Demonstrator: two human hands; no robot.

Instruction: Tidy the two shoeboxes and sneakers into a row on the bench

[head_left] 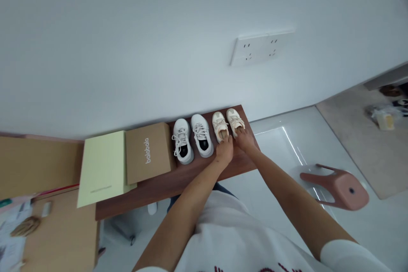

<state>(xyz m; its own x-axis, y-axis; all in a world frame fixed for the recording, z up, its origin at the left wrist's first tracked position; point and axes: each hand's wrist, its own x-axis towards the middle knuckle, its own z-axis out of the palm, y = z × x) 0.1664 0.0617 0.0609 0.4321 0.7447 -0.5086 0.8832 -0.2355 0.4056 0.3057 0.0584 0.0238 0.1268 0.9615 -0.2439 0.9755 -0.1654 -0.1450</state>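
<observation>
A pair of small cream shoes stands at the right end of a dark wooden shelf [178,180] against the wall. My left hand [225,150] is closed on the heel of the left cream shoe [219,126]. My right hand [245,139] is closed on the heel of the right cream shoe [234,120]. To their left stands a pair of white sneakers [193,137], toes toward the wall.
A brown shoe box [148,152] printed "balabala" and a pale yellow box [102,167] lie left of the sneakers. A pink plastic stool [338,186] stands on the white floor at the right. A cardboard box [60,233] sits at lower left. A wall socket [259,47] is above.
</observation>
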